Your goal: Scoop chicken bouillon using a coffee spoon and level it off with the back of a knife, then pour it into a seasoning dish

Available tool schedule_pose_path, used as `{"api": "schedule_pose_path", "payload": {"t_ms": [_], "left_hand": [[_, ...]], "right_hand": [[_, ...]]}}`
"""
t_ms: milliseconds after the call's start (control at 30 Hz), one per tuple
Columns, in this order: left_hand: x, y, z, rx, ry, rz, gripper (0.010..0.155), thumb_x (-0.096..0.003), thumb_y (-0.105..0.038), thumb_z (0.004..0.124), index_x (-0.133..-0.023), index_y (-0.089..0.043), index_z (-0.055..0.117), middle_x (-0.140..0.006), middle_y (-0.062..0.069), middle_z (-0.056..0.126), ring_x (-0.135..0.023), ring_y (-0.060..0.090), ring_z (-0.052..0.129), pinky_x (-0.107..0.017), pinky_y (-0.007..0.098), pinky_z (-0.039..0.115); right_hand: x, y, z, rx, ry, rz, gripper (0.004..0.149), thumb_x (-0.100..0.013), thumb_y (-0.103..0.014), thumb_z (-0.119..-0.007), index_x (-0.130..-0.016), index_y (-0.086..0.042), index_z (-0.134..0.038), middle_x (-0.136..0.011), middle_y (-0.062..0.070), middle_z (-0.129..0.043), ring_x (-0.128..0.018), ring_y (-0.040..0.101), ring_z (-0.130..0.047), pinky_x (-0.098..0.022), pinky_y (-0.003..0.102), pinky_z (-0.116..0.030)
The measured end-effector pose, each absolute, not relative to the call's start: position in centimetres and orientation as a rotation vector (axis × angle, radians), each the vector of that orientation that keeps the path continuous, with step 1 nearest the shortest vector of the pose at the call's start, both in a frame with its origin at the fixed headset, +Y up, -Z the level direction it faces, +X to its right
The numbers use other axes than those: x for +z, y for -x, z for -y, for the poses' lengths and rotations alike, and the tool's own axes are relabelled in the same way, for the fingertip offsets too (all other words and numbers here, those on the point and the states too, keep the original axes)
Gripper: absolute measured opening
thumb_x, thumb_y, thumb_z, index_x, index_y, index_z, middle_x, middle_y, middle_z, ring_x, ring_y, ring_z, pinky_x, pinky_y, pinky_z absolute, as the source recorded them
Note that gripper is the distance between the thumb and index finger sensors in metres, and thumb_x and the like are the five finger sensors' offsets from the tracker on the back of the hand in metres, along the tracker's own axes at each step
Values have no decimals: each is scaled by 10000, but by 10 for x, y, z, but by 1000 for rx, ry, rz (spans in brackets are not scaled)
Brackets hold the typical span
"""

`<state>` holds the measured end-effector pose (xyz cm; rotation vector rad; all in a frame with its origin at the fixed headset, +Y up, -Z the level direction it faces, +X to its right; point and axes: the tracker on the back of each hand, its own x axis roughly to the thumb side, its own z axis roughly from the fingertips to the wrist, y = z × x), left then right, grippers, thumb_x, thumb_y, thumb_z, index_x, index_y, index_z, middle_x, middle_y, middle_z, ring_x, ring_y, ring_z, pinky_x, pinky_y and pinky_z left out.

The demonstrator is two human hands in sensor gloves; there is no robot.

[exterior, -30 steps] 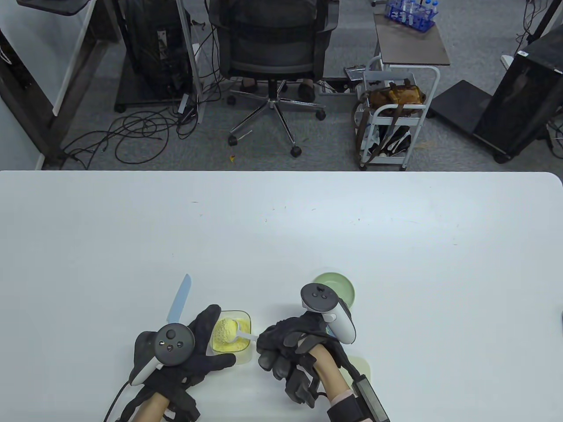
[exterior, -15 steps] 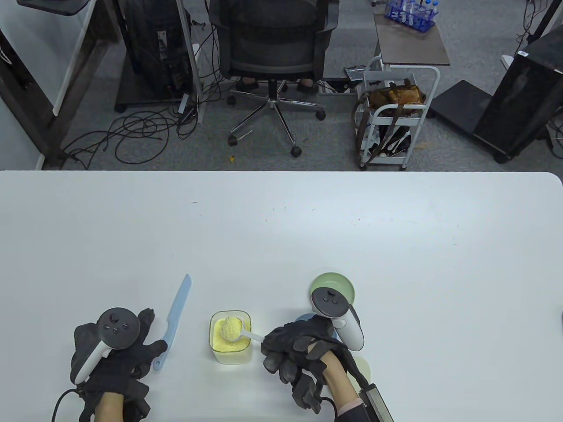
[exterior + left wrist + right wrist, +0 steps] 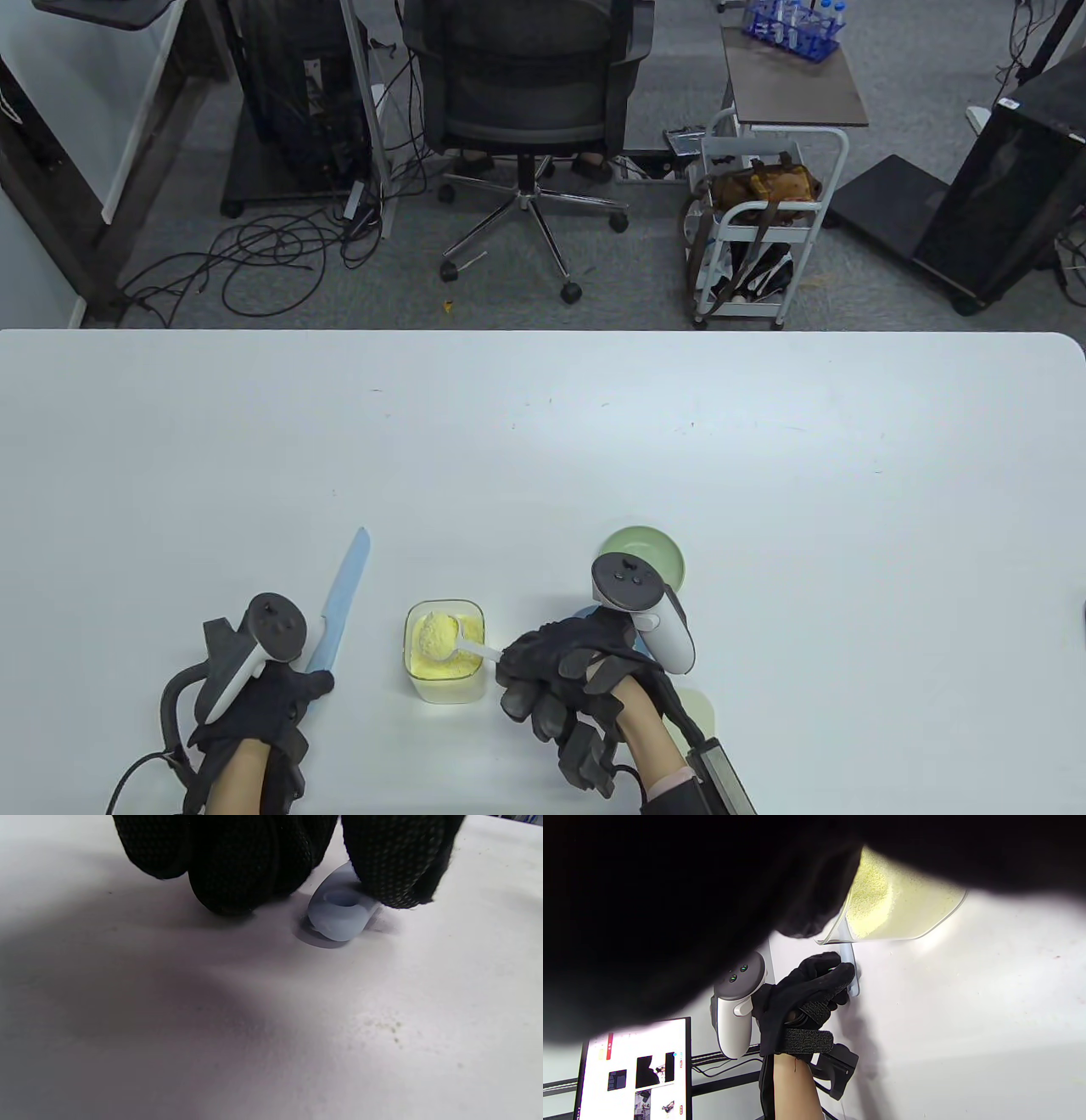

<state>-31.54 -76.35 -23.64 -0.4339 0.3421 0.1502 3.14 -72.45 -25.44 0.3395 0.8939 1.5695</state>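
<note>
Yellow bouillon powder is heaped on the white coffee spoon (image 3: 443, 637), which the right hand (image 3: 564, 679) holds by its handle end with curled fingers, the bowl poised over the clear container (image 3: 445, 652) of bouillon; so the scoop looks done and the levelling is the step in hand. The left hand (image 3: 259, 696) is down at the handle end of the pale blue knife (image 3: 339, 603), which lies flat on the white table (image 3: 543, 441) just left of the container, blade pointing away from the person. In the left wrist view the gloved fingers (image 3: 237, 866) and thumb close around the handle's rounded, holed butt (image 3: 339, 914), which rests on the table, so I judge the grip narrow and closing on the knife, not yet lifted. Next, the knife should come up, turn so its back edge faces down, and be drawn across the spoon's rim over the container so the excess falls back in; the spoon needs holding level meanwhile. The green seasoning dish (image 3: 653, 552) waits just beyond the right hand, partly behind its tracker, for the final pour
</note>
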Motion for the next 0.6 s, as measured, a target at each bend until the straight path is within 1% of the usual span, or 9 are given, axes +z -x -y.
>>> {"api": "schedule_pose_path", "payload": {"t_ms": [67, 167, 233, 333, 400, 500, 567, 600], "left_hand": [[-237, 315, 764, 177, 423, -342, 669, -365, -469, 908, -916, -144, 714, -669, 91, 899, -459, 154, 974, -440, 374, 784], [-237, 314, 765, 173, 414, -332, 626, -357, -477, 915, -863, -143, 757, -628, 81, 920, -418, 148, 989, -413, 369, 798], [-237, 313, 766, 176, 416, -331, 624, -354, -491, 915, -838, -126, 769, -598, 74, 930, -391, 136, 991, -396, 365, 804], [-238, 310, 770, 208, 440, -316, 557, -355, -501, 918, -759, -132, 810, -517, 56, 937, -323, 133, 977, -372, 376, 802], [-238, 310, 770, 200, 420, -312, 528, -356, -502, 921, -736, -146, 833, -499, 52, 951, -309, 141, 985, -370, 375, 805], [-239, 310, 770, 226, 453, -291, 499, -370, -505, 923, -721, -159, 847, -491, 49, 967, -304, 144, 999, -366, 369, 811], [-236, 310, 765, 319, 449, -244, 481, -380, -501, 916, -719, -163, 862, -517, 48, 991, -336, 156, 1028, -371, 366, 820], [-233, 310, 756, 406, 411, -223, 476, -383, -487, 921, -719, -154, 865, -522, 72, 990, -343, 168, 1026, -375, 374, 816]], "right_hand": [[-255, -32, 725, 1569, -338, -892, 435, -459, -193, -701, -648, 195, -641, -314, 228, -929, 31, 12, -1006, 104, 248, -895], [-255, -32, 725, 1574, -333, -890, 434, -459, -193, -701, -647, 194, -642, -313, 227, -929, 33, 11, -1004, 106, 247, -894], [-255, -33, 725, 1572, -333, -890, 435, -459, -194, -701, -649, 194, -641, -315, 227, -929, 32, 11, -1004, 104, 247, -894], [-254, -33, 725, 1573, -333, -891, 435, -460, -194, -700, -650, 193, -640, -317, 227, -929, 31, 11, -1004, 102, 247, -894], [-254, -33, 725, 1573, -328, -893, 435, -461, -194, -700, -651, 193, -640, -318, 227, -929, 29, 11, -1004, 101, 247, -894], [-254, -33, 725, 1574, -321, -891, 436, -461, -195, -700, -651, 192, -639, -320, 226, -929, 28, 12, -1005, 100, 247, -894], [-254, -34, 725, 1573, -320, -889, 436, -462, -196, -698, -652, 193, -638, -321, 226, -928, 26, 11, -1005, 99, 247, -895], [-254, -34, 725, 1572, -320, -884, 436, -462, -195, -699, -651, 192, -639, -319, 226, -929, 27, 10, -1005, 100, 246, -895]]}}
